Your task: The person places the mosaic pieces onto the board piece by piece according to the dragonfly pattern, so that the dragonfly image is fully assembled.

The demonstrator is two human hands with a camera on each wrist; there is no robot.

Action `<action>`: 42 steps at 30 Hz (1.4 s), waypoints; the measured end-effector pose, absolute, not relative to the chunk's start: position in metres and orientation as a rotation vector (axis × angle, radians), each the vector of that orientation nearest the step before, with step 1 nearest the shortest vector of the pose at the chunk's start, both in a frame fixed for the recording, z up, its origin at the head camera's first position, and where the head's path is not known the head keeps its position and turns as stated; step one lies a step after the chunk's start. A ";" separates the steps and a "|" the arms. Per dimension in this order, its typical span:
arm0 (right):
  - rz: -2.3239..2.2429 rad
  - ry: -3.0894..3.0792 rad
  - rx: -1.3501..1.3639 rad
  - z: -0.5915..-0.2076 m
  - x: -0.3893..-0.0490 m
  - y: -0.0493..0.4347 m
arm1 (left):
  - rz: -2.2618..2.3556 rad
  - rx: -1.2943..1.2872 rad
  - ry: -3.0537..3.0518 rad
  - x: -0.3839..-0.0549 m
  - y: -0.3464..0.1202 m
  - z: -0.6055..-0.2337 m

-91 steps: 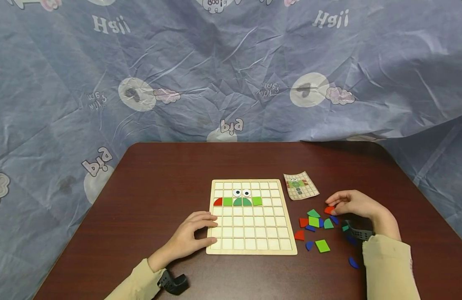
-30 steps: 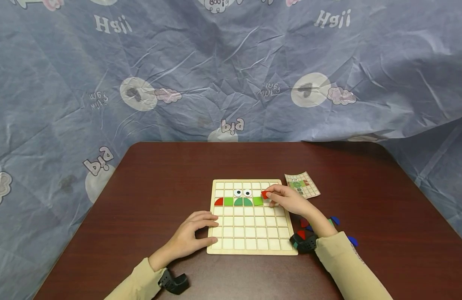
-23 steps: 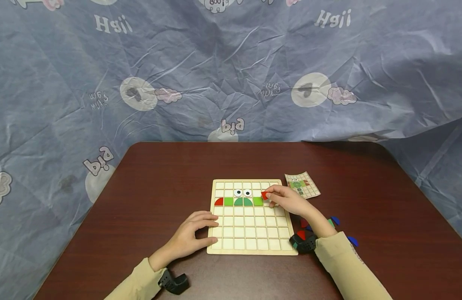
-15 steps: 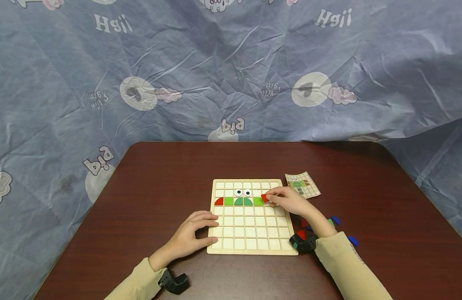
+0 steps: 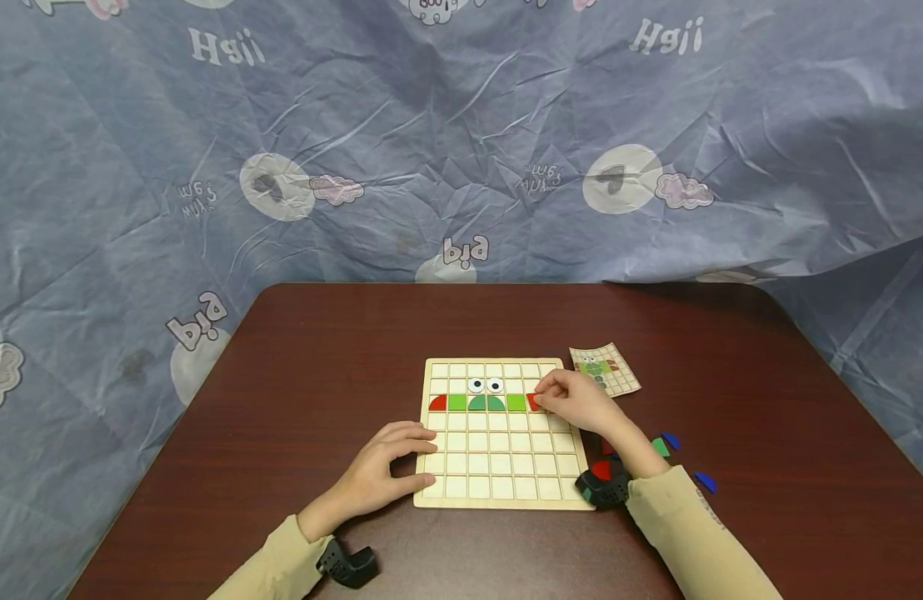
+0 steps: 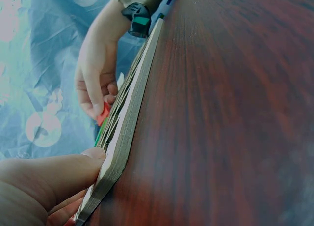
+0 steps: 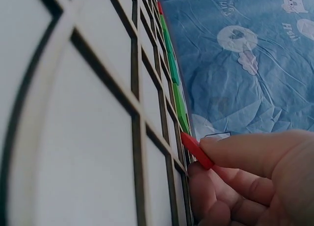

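Note:
A pale wooden grid board (image 5: 499, 464) lies on the table. My left hand (image 5: 379, 468) rests at its left edge, fingers extended and fingertips on the rim; the left wrist view shows the thumb (image 6: 64, 174) on that edge. My right hand (image 5: 577, 403) pinches a small red tile (image 5: 533, 402) between thumb and fingers over the third row, right beside a light green square (image 5: 516, 402). In the right wrist view the red tile (image 7: 197, 150) is tilted against the grid. That row also holds a red quarter-round tile (image 5: 438, 403), another green square and two dark green quarter-rounds.
Two eye tiles (image 5: 486, 386) sit in the row above. A pattern card (image 5: 615, 379) lies beyond the board's right corner. Loose tiles, among them a blue one (image 5: 705, 482) and a green one (image 5: 660, 447), lie to the right, partly hidden by the right forearm.
My right hand took the red tile from the loose pieces on the right, carried it left to the board, and lowered it beside the green square. The left hand has stayed put.

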State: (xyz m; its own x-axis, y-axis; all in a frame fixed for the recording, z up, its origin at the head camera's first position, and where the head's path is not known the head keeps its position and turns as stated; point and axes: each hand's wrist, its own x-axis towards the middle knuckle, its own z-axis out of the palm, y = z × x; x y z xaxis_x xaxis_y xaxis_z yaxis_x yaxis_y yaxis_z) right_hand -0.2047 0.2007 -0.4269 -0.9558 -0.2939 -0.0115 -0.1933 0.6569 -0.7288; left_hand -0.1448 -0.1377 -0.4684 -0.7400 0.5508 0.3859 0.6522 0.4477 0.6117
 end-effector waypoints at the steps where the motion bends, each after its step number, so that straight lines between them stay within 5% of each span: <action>1: -1.179 2.758 -0.386 -0.427 -0.204 0.200 | -1.169 -1.070 -2.558 -0.145 -0.138 -0.468; 18: -1.024 2.804 -0.372 -0.415 -0.200 0.201 | -1.164 -1.062 -2.560 -0.145 -0.137 -0.469; 26: -1.086 2.683 -0.611 -0.389 -0.198 0.238 | -1.164 -1.063 -2.558 -0.146 -0.138 -0.471; 42: -1.214 2.306 -0.601 -0.385 -0.194 0.312 | -1.161 -1.062 -2.569 -0.146 -0.138 -0.471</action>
